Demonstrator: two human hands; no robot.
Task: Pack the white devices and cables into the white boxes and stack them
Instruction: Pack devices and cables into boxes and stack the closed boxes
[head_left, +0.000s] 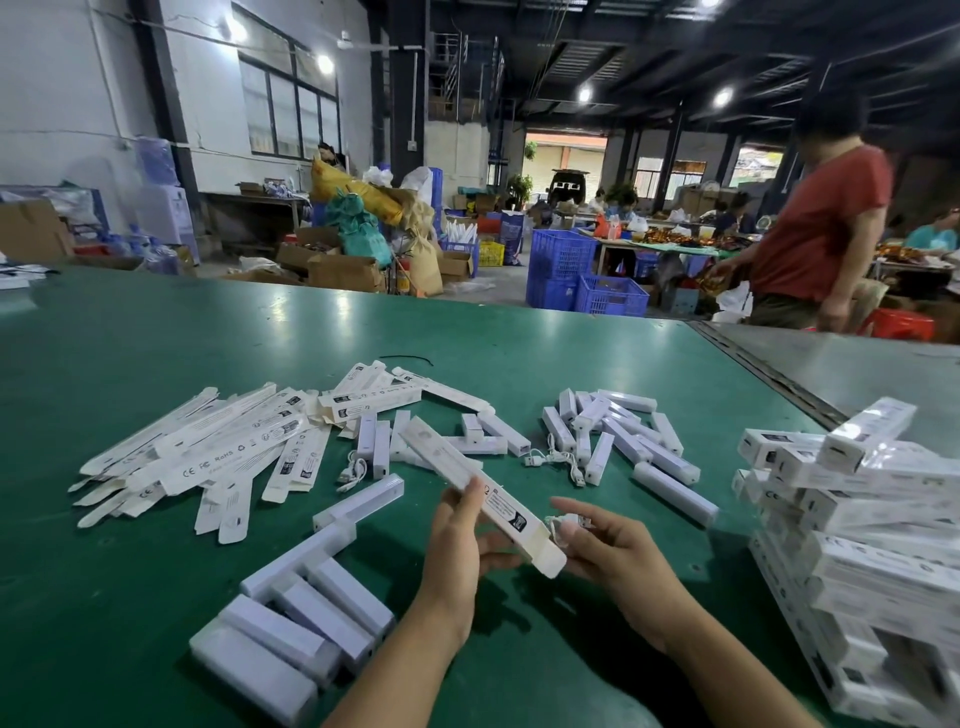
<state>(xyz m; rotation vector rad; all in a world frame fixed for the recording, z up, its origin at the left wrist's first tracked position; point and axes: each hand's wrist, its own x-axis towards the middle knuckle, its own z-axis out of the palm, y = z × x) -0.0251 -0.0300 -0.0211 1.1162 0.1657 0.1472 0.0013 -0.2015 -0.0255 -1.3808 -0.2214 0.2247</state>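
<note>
Gripping a long white box in the lower middle of the frame, the left hand has its thumb on the printed top face and its fingers curled underneath. The box runs on a slant from the upper left down to the lower right, its near end lying between the two hands. The right hand pinches a small coiled white cable between thumb and fingertips, just beside that near end. Whether the cable touches the box cannot be told.

Both hands hover over a green table. At left centre lies a loose heap of flat boxes, unfolded and overlapping. In the lower left a cluster of white devices lies side by side, close to the left forearm. Above the right hand, in the middle right, sits another scatter of devices, with loose cables at its near edge. At the right edge of the frame packed boxes form a stack, laid crosswise in layers.

Beyond the table, at upper right, a person in a red shirt stands near blue crates.
</note>
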